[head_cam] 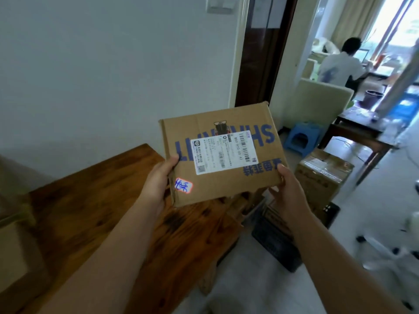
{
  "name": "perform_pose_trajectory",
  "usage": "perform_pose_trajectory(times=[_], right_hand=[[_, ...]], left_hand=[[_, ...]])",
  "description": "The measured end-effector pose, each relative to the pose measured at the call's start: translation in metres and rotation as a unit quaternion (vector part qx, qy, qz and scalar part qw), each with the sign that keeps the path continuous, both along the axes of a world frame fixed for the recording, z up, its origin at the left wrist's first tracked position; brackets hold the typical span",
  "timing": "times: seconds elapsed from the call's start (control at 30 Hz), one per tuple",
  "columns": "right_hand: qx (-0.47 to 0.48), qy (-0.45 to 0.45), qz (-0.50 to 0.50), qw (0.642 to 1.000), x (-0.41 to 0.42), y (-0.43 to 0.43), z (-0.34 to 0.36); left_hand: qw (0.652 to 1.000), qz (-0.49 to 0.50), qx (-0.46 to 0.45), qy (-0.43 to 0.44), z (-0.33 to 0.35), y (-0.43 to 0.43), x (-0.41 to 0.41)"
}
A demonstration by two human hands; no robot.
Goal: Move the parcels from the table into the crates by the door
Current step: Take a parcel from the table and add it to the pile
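— One parcel [226, 186] is in hand, caught mid-carry. The left grip [158, 180] is clamped on its near left edge, thumb on top. The right grip [288, 191] is clamped on the near right corner the same way. The box is held flat, label up, clear of the counter [90, 200] and out past its far corner.

— So it's off the counter but not yet in a crate?

— That's my reading. The dark crate [274, 243] sits on the floor just beyond the counter's end, below and a little right of the parcel. I judge the next move calls for swinging the box right and down, then lowering it level before either grip lets go.

— Is there room inside?

— Hard to tell. The parcel and the right forearm hide most of the opening, though something brown shows near the rim.

— Anything in the way?

— A taped carton [322, 175] stands just behind the crate. A black edge shows beside it, perhaps a second crate; I can't tell. A blue stool [302, 139] is further back, near the dark door frame [260, 53]. A white wheeled base [385, 252] lies on the floor to the right, near enough to catch a foot. The seated person [340, 64] in the far room is well apart.
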State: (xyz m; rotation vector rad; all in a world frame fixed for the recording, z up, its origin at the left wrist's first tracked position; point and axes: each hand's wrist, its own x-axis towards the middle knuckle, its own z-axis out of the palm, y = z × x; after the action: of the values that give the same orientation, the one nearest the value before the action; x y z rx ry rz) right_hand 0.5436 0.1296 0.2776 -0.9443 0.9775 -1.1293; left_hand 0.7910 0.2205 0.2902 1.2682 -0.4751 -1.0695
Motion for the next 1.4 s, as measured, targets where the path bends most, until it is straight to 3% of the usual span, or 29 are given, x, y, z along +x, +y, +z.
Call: perform_pose_trajectory(times=[0.17, 0.47, 0.67, 0.87, 1.23, 1.4], right_hand=[[0.007, 0.01, -0.068, 0.998, -0.012, -0.093, -0.017], [0.051, 0.059, -0.093, 0.993, -0.048, -0.25, -0.023], [0.071, 0.097, -0.067, 0.991, -0.08, -0.359, -0.056], [0.097, 0.155, -0.007, 0.983, -0.118, -0.478, -0.095], [0.174, 0.211, 0.056, 0.96, -0.135, -0.572, -0.189], [0.208, 0.22, 0.026, 0.953, -0.128, -0.584, -0.221]], left_hand=[[1.0, -0.022, 0.016, 0.012, -0.022, -0.106, -0.015], [0.996, -0.028, 0.082, -0.014, -0.044, -0.267, -0.044], [0.992, -0.019, 0.122, -0.008, -0.075, -0.356, -0.082], [0.98, 0.025, 0.191, 0.052, -0.127, -0.442, -0.136], [0.94, 0.08, 0.308, 0.123, -0.214, -0.506, -0.18], [0.937, 0.082, 0.316, 0.124, -0.24, -0.506, -0.187]])
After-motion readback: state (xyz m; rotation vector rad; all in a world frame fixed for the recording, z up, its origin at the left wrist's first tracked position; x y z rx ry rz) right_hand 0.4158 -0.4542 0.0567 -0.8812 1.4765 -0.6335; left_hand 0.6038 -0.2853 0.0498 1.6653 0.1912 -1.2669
